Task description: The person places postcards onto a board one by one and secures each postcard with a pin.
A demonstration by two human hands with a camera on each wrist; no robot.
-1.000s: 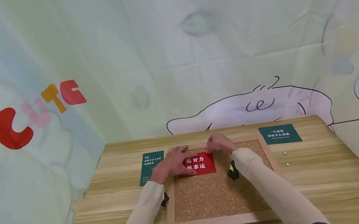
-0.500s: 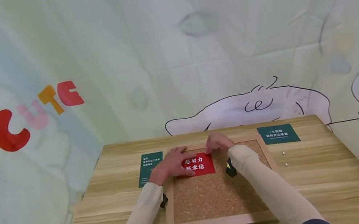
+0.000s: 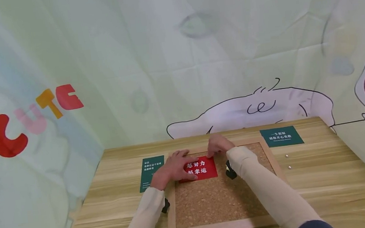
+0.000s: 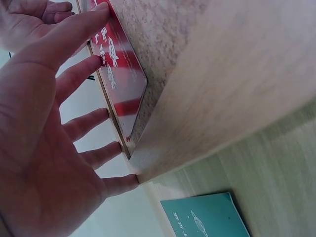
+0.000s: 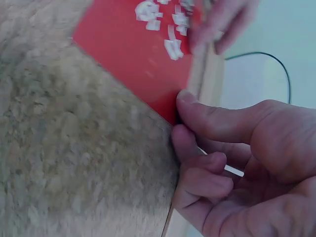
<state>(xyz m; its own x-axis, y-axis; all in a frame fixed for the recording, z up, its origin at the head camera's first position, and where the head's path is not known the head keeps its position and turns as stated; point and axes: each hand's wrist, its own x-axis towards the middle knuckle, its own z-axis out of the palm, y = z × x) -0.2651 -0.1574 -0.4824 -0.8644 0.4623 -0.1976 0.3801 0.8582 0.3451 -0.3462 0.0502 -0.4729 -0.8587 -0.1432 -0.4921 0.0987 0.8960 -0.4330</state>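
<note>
A red card point(image 3: 205, 168) with white lettering lies on the framed corkboard point(image 3: 208, 204), near its upper left corner. My left hand point(image 3: 175, 166) spreads over the card's left part. Its thumb and index finger touch the card, and the other fingers reach the wooden frame in the left wrist view. My right hand point(image 3: 219, 144) is at the card's upper right corner. In the right wrist view its thumb point(image 5: 212, 116) and index fingertip point(image 5: 185, 140) pinch at that corner, the other fingers curled. Whatever lies between those fingertips is hidden.
One green card point(image 3: 148, 171) lies left of the board, partly behind the left wrist. Another green card point(image 3: 281, 136) is at the back right. Two small shiny studs point(image 3: 288, 161) lie on the wooden table point(image 3: 323, 181) right of the board. A printed curtain point(image 3: 150, 58) stands behind.
The head view has shifted slightly, so the scene sits a little further left. Both hands keep their places at the red card; the right wrist has turned slightly.
</note>
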